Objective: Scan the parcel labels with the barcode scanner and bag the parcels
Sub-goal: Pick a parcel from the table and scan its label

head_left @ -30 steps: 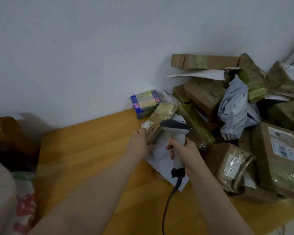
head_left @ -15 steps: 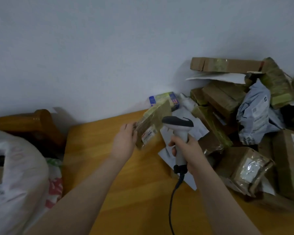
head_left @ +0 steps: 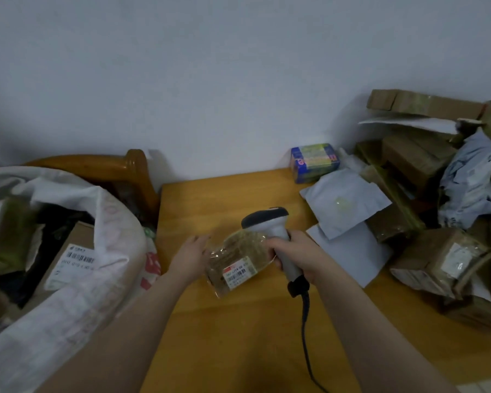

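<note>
**A:** The small parcel (head_left: pixel 236 262) is up off the table (head_left: pixel 238 350). It's tilted with its label (head_left: pixel 238 273) facing us, and it sits between both hands, right against the scanner (head_left: pixel 267 224).

**B:** Who's got hold of it?

**A:** The left hand (head_left: pixel 192 253) holds the left edge, fingers tucked behind, though that side is blurred. The right hand (head_left: pixel 294 255) is wrapped round the scanner's handle, and its fingers seem to brush the parcel's right end.

**B:** How will it handle?

**A:** Light, I'd say, since one hand carries it. It looks flat and fairly stiff under glossy tape, so probably slippery. I'd pinch it by an edge and keep the thumb off the barcode.

**B:** What's different from half a second ago?

**A:** It was higher then, left of the scanner's head. Now it's lower, closer to the person, with the label turned up. The view swings left too. The open white sack (head_left: pixel 102 279) fills much more of that side, and the pile (head_left: pixel 437 256) slides towards the right edge.
</note>
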